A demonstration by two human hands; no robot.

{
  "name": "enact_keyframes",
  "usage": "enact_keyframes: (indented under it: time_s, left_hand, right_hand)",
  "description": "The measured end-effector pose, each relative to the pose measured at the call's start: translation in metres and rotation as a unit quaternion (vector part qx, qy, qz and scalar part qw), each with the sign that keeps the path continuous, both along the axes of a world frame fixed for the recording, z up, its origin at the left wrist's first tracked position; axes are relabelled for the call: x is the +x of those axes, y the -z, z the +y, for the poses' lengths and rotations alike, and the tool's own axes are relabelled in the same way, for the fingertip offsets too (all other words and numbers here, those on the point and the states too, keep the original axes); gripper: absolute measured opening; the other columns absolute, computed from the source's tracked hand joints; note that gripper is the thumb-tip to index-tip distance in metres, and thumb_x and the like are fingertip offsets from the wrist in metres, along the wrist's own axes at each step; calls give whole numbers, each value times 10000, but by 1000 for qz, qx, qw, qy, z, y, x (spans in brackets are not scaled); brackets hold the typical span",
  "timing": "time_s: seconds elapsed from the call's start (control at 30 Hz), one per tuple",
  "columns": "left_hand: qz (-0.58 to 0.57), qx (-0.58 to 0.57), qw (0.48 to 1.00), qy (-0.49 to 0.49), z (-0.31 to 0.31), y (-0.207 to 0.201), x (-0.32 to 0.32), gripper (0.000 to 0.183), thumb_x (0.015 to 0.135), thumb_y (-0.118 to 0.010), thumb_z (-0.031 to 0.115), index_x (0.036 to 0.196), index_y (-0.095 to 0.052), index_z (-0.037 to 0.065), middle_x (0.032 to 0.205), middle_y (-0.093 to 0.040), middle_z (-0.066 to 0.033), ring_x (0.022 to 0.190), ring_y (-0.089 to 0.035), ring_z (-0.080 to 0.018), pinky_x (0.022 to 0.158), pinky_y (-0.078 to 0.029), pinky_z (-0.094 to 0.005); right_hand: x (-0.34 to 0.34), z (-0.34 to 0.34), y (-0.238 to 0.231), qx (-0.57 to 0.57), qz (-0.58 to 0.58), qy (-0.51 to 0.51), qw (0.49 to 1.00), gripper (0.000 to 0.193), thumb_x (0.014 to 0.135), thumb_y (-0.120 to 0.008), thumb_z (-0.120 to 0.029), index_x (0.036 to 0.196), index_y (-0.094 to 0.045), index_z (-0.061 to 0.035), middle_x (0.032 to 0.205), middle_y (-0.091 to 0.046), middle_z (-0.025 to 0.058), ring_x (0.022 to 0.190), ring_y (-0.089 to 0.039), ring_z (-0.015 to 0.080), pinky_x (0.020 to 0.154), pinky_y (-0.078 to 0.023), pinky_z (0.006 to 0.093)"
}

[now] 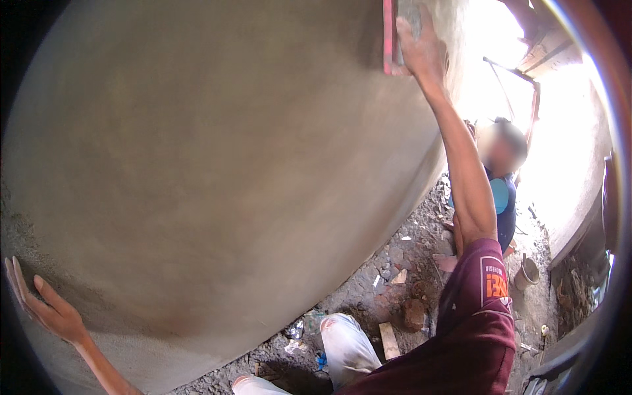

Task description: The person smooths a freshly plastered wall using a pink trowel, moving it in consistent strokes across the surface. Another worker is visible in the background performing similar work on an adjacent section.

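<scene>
A grey-brown plastered wall [217,164] fills most of the view, smooth over its middle and rougher toward the lower left. At the top, my right arm is stretched far out, and my right hand [424,52] is closed on a plastering float [388,39] with a red edge, held at the wall. Part of the float is hidden by the hand and cut off by the frame. Low on the left, my left hand [56,313] has its fingers stretched and spread beside the rougher plaster; whether it touches the wall I cannot tell. It holds nothing.
Another person [503,197] in dark blue is low down on the right, partly behind my right arm. A bucket [526,273] stands on the rubble-strewn ground [368,283]. A wood offcut [389,340] and a brown lump [414,314] lie near my knees. Bright light comes from the upper right.
</scene>
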State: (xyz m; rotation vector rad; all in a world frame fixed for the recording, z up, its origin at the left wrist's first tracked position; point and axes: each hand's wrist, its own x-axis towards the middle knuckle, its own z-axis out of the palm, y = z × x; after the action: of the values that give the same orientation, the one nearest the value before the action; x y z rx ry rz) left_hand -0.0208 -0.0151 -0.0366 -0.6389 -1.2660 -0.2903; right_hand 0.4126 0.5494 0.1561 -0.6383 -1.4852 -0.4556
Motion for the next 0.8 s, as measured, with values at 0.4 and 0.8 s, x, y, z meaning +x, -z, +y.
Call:
enact_keyframes:
  time_s: [0.4,0.8]
  left_hand:
    - [15,5,1000,-12,1,-3,9,414,1110,-413,270,1451,-526,63,1485,-555,-106,1411,-485,-276,1189,-407,-451]
    - [23,0,999,-42,-6,-8,9,420,1110,-412,284,1459,-526,80,1506,-533,-110,1426,-467,-272,1189,-407,-455]
  right_hand:
    - [-14,-10,10,-16,-15,-13,1000,729,933,-558,-560,1535,-393,-182,1247,-652,266,1188,-604,480,996,-483,510]
    - [-27,-29,29,-29,-29,-37,998,712,936,-562,-548,1533,-397,-197,1171,-684,261,1135,-631,482,954,-504,513]
